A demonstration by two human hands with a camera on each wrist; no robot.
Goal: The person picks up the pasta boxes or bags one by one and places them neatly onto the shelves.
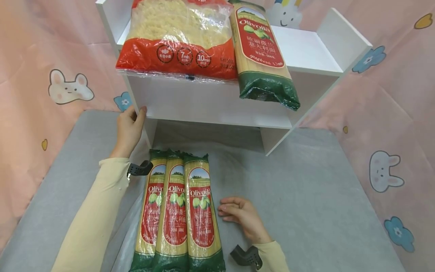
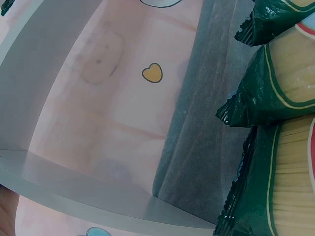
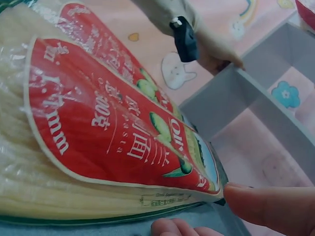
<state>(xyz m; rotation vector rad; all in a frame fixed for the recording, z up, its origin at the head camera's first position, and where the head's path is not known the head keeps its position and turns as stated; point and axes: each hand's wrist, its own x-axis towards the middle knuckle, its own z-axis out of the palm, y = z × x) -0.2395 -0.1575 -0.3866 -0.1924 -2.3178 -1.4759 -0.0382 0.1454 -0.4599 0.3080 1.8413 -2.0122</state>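
Observation:
My left hand (image 1: 130, 130) grips the left side panel of a white shelf unit (image 1: 210, 100), thumb on its front edge; in the right wrist view the same hand (image 3: 216, 54) shows at the panel's edge. Three packs of spaghetti (image 1: 200, 211) lie side by side on the grey surface, labels up, and their green ends (image 2: 253, 93) show in the left wrist view. To the right of the packs is my right hand (image 1: 244, 217), fingers loosely bent and holding nothing. From its own wrist camera, a thumb (image 3: 266, 204) appears close to the nearest pack's far end.
On the shelf's upper level, a red-and-clear bag of pasta (image 1: 180, 41) and another spaghetti pack (image 1: 261, 53) jut over the front edge. Grey cloth (image 1: 306, 211) covers the table. A pink curtain (image 1: 391, 113) with cartoon prints hangs behind and at the sides.

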